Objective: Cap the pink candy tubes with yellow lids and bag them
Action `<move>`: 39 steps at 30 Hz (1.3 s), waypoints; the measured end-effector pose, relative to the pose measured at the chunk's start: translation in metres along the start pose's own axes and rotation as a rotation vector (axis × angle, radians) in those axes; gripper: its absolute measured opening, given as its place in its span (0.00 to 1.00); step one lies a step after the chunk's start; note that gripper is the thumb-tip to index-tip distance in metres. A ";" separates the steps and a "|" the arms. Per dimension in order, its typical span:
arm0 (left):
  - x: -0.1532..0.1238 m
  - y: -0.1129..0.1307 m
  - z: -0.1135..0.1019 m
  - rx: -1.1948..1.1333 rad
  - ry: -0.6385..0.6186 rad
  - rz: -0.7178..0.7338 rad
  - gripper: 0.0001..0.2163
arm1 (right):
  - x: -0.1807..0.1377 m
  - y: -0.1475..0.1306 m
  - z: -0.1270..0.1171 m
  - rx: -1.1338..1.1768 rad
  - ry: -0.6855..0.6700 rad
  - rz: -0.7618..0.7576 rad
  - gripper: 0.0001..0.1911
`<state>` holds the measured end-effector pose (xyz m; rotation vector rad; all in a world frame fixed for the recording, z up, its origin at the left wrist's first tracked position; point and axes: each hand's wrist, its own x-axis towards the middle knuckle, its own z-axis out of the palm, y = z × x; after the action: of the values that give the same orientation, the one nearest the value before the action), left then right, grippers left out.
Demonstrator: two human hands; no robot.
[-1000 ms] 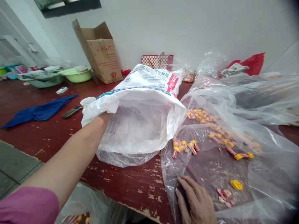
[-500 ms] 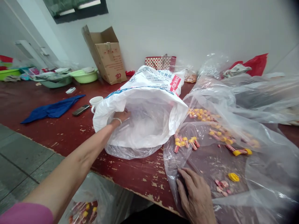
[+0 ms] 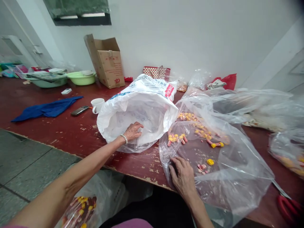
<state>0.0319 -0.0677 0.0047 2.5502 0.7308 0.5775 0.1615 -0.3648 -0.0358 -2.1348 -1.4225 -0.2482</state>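
A white woven sack (image 3: 135, 98) with a clear plastic liner lies on the table, its mouth facing me. My left hand (image 3: 134, 131), wearing a beaded bracelet, is at that mouth with fingers apart and bent; I see nothing held in it. My right hand (image 3: 182, 174) rests at the near left edge of a clear plastic bag (image 3: 228, 171) lying flat, thumb and fingers apart. Red-and-white patterned pieces with yellow bands (image 3: 175, 138) lie under or on the clear plastic. Closer to my right hand are a yellow round piece (image 3: 210, 161) and some small pinkish bits (image 3: 201, 168).
Left of the sack are a white mug (image 3: 97, 105), a phone (image 3: 79, 110) and a blue cloth (image 3: 47, 109). Behind stand a cardboard box (image 3: 110, 66) and green basins (image 3: 82, 79). Red-handled scissors (image 3: 286, 205) lie at right. Below the table edge is a filled plastic bag (image 3: 80, 209).
My left hand has drawn back from inside the sack to its mouth. My right hand stays on the clear plastic's edge. The camera view has shifted.
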 end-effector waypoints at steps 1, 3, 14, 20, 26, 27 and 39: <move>-0.002 0.002 -0.001 -0.047 0.005 0.006 0.16 | 0.002 -0.001 -0.003 0.040 -0.017 0.016 0.12; -0.003 0.006 -0.003 -0.143 0.035 0.001 0.20 | 0.006 -0.003 -0.012 0.143 -0.073 0.051 0.12; -0.016 0.002 -0.009 -0.661 0.220 -0.284 0.25 | 0.050 0.031 -0.035 0.143 -0.004 0.300 0.18; -0.052 0.046 -0.027 -1.086 0.098 -0.252 0.24 | 0.102 0.053 -0.015 -0.011 -0.108 0.309 0.15; -0.076 0.065 -0.028 -1.159 0.034 -0.318 0.23 | 0.117 0.050 -0.002 -0.057 -0.183 0.334 0.11; -0.078 0.066 -0.027 -1.165 0.024 -0.336 0.22 | 0.116 0.050 -0.003 -0.049 -0.188 0.337 0.10; -0.104 0.104 -0.001 -1.030 -0.198 -0.299 0.18 | 0.060 0.046 -0.035 0.397 0.014 0.513 0.17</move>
<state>-0.0080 -0.2074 0.0291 1.4862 0.5231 0.4257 0.2333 -0.3496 0.0038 -2.0629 -0.7878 0.1995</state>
